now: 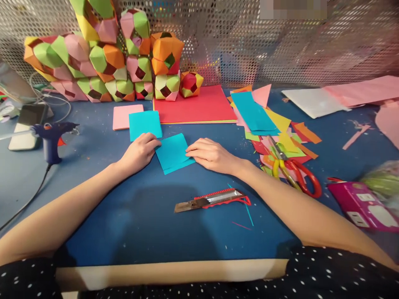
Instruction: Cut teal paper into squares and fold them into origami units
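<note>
A folded teal paper square lies on the blue mat in front of me. My left hand has its fingers curled and pressed on the square's left edge. My right hand lies with fingers together, pinching the square's right edge. A second teal square and a pink square lie just beyond the left hand. A box cutter with its blade out rests on the mat below my hands.
Stacked paper modules stand at the back left by a mesh wall. Red paper sheets lie behind. Coloured scraps and scissors are at right. A glue gun stands left, a pink case right.
</note>
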A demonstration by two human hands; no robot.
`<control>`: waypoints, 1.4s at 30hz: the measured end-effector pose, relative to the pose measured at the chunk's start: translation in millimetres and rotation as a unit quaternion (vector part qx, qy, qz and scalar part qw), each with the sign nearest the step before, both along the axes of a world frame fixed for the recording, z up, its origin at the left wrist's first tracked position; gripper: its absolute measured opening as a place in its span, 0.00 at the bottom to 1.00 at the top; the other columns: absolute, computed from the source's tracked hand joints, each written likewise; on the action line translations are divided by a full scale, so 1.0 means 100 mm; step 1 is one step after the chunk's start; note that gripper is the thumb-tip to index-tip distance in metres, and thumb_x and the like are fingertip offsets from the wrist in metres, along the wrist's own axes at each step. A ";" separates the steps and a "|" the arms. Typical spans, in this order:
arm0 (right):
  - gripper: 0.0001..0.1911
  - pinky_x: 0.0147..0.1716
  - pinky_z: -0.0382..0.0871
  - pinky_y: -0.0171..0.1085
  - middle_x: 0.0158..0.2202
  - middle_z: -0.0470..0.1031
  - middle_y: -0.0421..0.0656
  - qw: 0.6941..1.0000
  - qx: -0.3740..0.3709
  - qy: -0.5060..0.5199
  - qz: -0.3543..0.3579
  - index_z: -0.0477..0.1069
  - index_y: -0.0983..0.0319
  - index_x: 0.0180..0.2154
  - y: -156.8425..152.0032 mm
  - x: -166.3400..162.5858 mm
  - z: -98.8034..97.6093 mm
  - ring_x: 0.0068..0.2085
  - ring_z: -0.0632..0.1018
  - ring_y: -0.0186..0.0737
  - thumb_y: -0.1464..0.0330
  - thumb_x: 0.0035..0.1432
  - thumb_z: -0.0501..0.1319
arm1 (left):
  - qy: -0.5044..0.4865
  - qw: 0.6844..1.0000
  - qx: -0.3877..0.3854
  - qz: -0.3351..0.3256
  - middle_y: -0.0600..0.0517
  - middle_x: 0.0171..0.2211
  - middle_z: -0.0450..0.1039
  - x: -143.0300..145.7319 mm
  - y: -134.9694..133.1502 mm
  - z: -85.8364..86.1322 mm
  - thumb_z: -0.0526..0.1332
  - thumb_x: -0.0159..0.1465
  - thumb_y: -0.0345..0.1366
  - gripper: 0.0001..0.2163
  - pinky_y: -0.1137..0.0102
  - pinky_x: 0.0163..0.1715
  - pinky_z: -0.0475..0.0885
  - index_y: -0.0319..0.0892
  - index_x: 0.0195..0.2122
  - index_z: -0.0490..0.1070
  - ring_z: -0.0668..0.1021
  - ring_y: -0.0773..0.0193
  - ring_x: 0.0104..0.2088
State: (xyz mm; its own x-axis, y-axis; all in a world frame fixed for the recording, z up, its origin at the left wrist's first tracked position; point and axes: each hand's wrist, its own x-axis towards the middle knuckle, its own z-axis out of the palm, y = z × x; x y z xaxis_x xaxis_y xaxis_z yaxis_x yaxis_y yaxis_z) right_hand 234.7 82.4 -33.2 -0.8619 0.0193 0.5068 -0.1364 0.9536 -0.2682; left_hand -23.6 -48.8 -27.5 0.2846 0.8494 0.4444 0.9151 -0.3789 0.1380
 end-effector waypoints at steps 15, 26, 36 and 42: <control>0.07 0.36 0.65 0.43 0.36 0.77 0.44 1.000 -0.027 -0.011 -0.006 0.74 0.60 0.36 0.00 0.09 0.04 0.37 0.74 0.40 0.75 0.61 0.57 | -0.025 0.999 -0.019 -0.022 0.42 0.43 0.72 0.03 -0.08 0.06 0.50 0.67 0.27 0.13 0.61 0.42 0.73 0.37 0.43 0.74 0.74 0.58 0.42; 0.07 0.38 0.63 0.42 0.35 0.76 0.44 1.000 -0.028 -0.014 -0.002 0.74 0.61 0.36 -0.02 0.09 0.07 0.37 0.73 0.39 0.75 0.60 0.57 | -0.024 0.999 -0.022 -0.022 0.41 0.42 0.72 0.04 -0.08 0.07 0.51 0.66 0.28 0.13 0.60 0.42 0.73 0.36 0.42 0.76 0.74 0.57 0.41; 0.10 0.40 0.64 0.44 0.36 0.76 0.44 0.999 -0.024 -0.026 -0.001 0.74 0.59 0.36 -0.01 0.11 0.06 0.38 0.74 0.40 0.76 0.58 0.57 | -0.005 0.998 -0.065 -0.006 0.42 0.45 0.71 0.06 -0.11 0.09 0.50 0.65 0.27 0.15 0.58 0.45 0.72 0.38 0.43 0.76 0.73 0.56 0.44; 0.12 0.41 0.65 0.45 0.36 0.75 0.45 0.999 -0.001 -0.053 0.006 0.76 0.62 0.36 0.01 0.13 0.12 0.38 0.73 0.41 0.76 0.59 0.54 | 0.087 0.994 -0.042 0.042 0.40 0.48 0.70 0.23 -0.19 0.21 0.52 0.66 0.33 0.12 0.54 0.44 0.69 0.38 0.42 0.76 0.71 0.50 0.45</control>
